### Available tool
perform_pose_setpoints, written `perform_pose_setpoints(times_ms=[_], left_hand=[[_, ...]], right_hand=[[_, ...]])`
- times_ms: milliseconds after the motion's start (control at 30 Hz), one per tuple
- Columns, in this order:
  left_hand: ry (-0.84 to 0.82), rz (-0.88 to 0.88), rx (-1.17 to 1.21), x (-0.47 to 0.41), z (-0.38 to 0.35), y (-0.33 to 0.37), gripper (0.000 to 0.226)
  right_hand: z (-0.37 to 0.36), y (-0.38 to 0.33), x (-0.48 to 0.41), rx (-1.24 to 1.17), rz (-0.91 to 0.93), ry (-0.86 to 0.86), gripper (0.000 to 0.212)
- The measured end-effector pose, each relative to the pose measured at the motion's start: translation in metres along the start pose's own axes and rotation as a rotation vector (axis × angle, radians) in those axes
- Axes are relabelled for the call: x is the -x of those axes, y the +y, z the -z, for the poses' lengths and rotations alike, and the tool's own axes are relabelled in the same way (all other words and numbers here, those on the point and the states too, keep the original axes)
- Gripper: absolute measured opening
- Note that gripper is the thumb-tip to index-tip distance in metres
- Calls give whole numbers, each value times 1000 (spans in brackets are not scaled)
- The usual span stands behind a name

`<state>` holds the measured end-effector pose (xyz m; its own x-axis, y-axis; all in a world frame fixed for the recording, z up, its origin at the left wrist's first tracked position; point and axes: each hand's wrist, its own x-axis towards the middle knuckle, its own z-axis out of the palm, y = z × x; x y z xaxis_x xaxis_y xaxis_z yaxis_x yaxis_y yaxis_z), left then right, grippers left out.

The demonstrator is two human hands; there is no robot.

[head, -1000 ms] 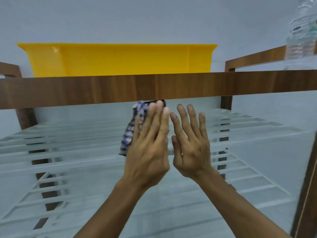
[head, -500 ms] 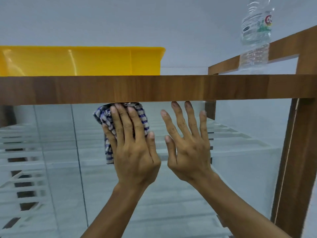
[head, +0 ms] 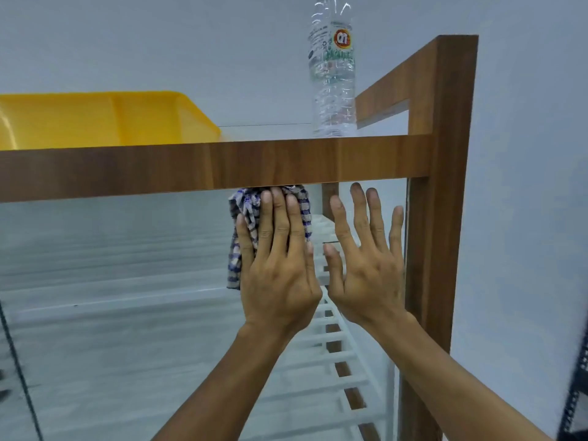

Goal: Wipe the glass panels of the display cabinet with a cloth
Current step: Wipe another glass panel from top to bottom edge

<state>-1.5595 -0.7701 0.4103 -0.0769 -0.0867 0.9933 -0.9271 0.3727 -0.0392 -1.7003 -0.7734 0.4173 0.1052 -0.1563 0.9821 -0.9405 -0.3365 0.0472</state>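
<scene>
I see my left hand (head: 280, 268) flat, fingers straight and close together, pressing the blue checked cloth (head: 237, 249) against the glass panel (head: 111, 313). The fingertips and the cloth's upper edge sit right under the wooden top rail (head: 191, 167), so there is no room at 12 o'clock. My right hand (head: 366, 272) lies just beside it at 3 o'clock, fingers spread and straight, holding nothing, its little finger just beside the right wooden post (head: 439, 218). Open glass runs toward 9 and 6 o'clock. Above the rail at 12 o'clock stands a clear plastic bottle (head: 332, 74) with a round red-orange logo and green lettering I cannot read; a yellow tub (head: 95, 119) sits at 10 o'clock.
</scene>
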Motion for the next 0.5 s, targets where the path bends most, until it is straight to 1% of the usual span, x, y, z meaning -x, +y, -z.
perform_pose_setpoints(times_ms=[67, 200, 267, 333, 400, 433, 500], left_hand=[[2, -30, 2, -1, -8, 17, 59], [0, -171, 13, -8, -25, 49, 59], [-9, -188, 3, -13, -33, 63, 68], [-24, -170, -21, -18, -38, 76, 64], [-82, -152, -11, -18, -39, 88, 60], [-126, -188, -5, -15, -39, 92, 62], [-200, -347, -15, -9, -38, 91, 66]], right_hand=[[10, 19, 5, 22, -20, 12, 58], [26, 41, 13, 60, -2, 90, 63], [33, 56, 15, 77, -30, 121, 62], [37, 73, 14, 42, -43, 119, 60], [36, 85, 17, -23, -26, 115, 58], [35, 88, 18, -54, -21, 124, 57], [33, 88, 18, -88, -17, 150, 55]])
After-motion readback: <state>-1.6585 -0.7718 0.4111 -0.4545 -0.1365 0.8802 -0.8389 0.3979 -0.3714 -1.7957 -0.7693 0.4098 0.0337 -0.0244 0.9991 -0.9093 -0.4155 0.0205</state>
